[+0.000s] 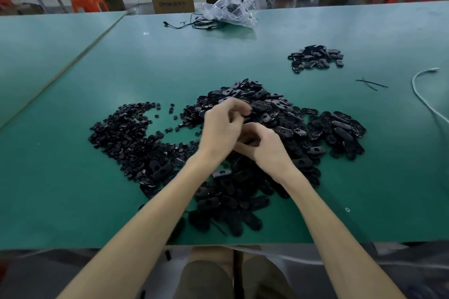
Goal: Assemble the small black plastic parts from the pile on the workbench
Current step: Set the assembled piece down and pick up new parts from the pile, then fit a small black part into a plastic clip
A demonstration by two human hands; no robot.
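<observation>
Head view: left hand [221, 128] and right hand [264, 150] curled over pile [269, 104], hold unclear; open workbench [60, 153] leftward.

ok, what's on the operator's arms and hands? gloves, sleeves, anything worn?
Nothing worn that shows. The left hand and right hand are ungloved, with no rings visible, though the fingers are motion-blurred. The left forearm and right forearm are bare to the frame edge: no sleeves, watch, wristband or cables.

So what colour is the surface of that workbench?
The workbench surface is a plain teal green, seen best in the head view.
</observation>
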